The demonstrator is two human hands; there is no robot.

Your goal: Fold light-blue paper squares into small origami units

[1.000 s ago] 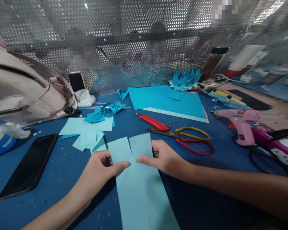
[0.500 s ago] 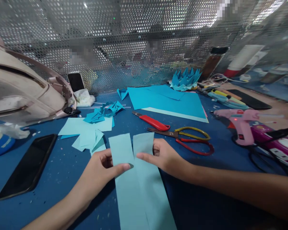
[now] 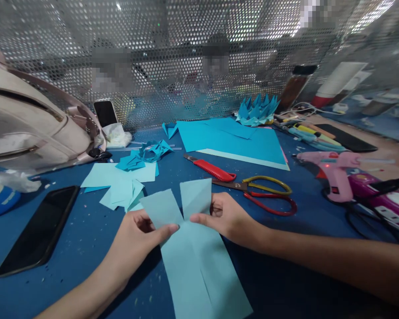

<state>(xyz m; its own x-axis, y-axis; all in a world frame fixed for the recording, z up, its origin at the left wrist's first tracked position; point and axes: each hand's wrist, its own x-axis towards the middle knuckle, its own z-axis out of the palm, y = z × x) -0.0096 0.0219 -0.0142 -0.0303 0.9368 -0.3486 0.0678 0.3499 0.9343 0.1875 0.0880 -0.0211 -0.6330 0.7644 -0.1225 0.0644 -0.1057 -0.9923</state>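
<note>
A long sheet of pale blue paper [image 3: 189,261] hangs between my hands, its top split into two flaps that spread apart. My left hand [image 3: 142,235] pinches the left flap, thumb in front and fingers behind. On the other side, my right hand [image 3: 231,219] grips the right flap in the same manner. Beyond the paper lie scissors [image 3: 269,190] with one yellow and one red handle, and a red utility knife [image 3: 214,170]. Pale blue paper pieces [image 3: 123,195] rest past my left hand, with folded blue paper [image 3: 146,155] behind them.
A black phone [image 3: 38,230] lies at left, below a pale backpack [image 3: 33,119]. Large blue sheets [image 3: 226,139] and a spiky folded paper piece [image 3: 257,110] sit at the back. To the right are a pink glue gun [image 3: 335,173] and a purple power strip [image 3: 379,201].
The two flaps have spread wider, the left one tilting out to the left. My left hand has shifted slightly left; my right hand has stayed nearly in place.
</note>
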